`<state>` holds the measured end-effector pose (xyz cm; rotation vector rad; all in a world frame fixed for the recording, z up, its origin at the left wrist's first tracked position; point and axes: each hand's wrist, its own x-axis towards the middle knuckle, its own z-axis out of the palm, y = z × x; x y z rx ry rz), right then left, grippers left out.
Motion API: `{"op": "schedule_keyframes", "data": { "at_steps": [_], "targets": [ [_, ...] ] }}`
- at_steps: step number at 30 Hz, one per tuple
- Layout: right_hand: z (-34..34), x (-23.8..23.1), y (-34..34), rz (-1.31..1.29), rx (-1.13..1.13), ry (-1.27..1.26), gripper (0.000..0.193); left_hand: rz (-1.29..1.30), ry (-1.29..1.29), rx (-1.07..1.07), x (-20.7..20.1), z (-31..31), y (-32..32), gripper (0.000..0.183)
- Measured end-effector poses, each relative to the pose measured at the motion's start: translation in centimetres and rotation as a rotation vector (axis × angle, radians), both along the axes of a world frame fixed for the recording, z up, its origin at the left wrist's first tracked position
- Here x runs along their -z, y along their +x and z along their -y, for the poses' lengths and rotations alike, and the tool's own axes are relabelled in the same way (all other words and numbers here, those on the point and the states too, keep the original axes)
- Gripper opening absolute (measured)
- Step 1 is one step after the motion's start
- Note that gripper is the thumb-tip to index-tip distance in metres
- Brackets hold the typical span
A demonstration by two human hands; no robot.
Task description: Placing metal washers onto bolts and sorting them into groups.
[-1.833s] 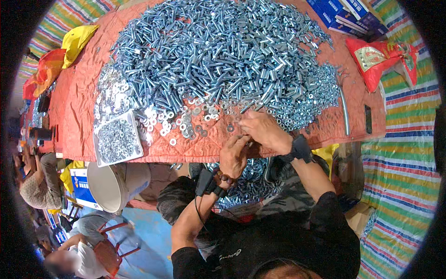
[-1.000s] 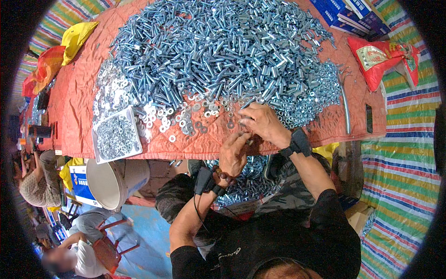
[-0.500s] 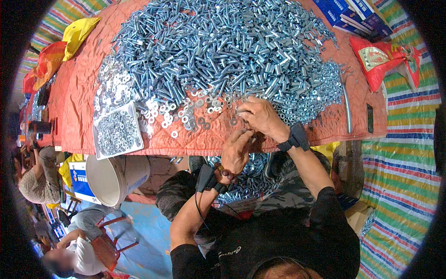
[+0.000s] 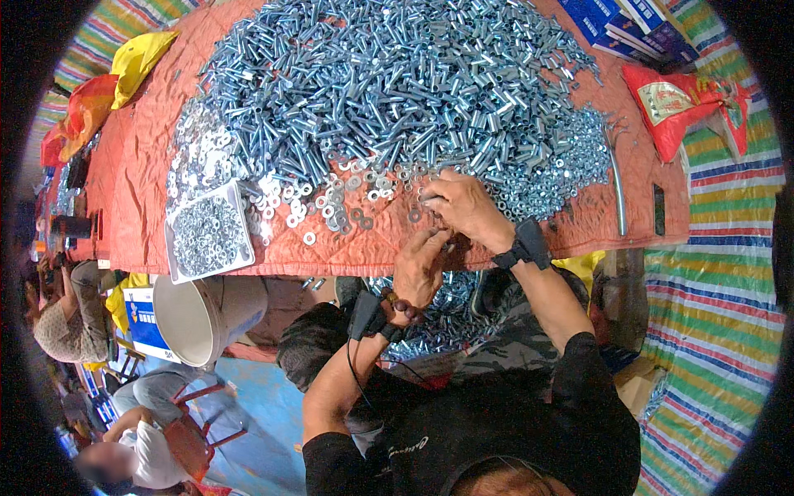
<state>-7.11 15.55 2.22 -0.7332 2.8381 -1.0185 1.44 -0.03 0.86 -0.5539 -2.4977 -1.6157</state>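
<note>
My left hand (image 4: 418, 264) is at the near edge of the red quilted cloth (image 4: 331, 258), fingertips pinched together; what they hold is too small to make out. Just above and to its right, my right hand (image 4: 465, 205) is bent over the cloth with its fingers curled in and their tips hidden. Loose flat washers (image 4: 335, 207) lie left of my right hand. Beyond it rises a large heap of metal sleeves (image 4: 397, 91), and small nuts (image 4: 538, 197) spread out to its right.
A white tray (image 4: 217, 270) of washers sits at the near left, above a pale bucket (image 4: 236, 318). A metal rod (image 4: 619, 192), a red bag (image 4: 666, 112) and blue boxes (image 4: 633, 33) are on the right. More metal parts (image 4: 447, 326) lie between my legs. Other people sit at left.
Both hands stay in almost the same place, with only slight finger movement. The heap and the tray look the same.
</note>
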Motion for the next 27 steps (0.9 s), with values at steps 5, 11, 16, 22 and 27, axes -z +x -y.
{"op": "schedule_keyframes", "data": {
  "at_steps": [5,11,16,22,27],
  "targets": [
    [0.9,-0.1,0.2,-0.076,0.019,0.021,0.023,-0.027,-0.003,0.009,0.3,0.1,0.0,0.037],
    [0.1,0.1,-0.6,-0.081,-0.047,-0.027,0.018,0.072,0.062,0.027,0.7,0.2,0.1,0.050],
    [-1.8,-1.8,-0.3,0.247,0.070,-0.216,0.014,0.001,0.047,0.019,0.5,0.2,-0.1,0.044],
    [-1.6,0.2,0.2,0.047,-0.109,-0.045,0.019,-0.029,0.120,-0.055,1.0,-0.5,-0.1,0.031],
    [-1.3,-0.8,0.4,0.048,-0.063,0.070,0.022,-0.026,0.163,-0.067,1.1,-0.6,-0.1,0.027]
  ]
}}
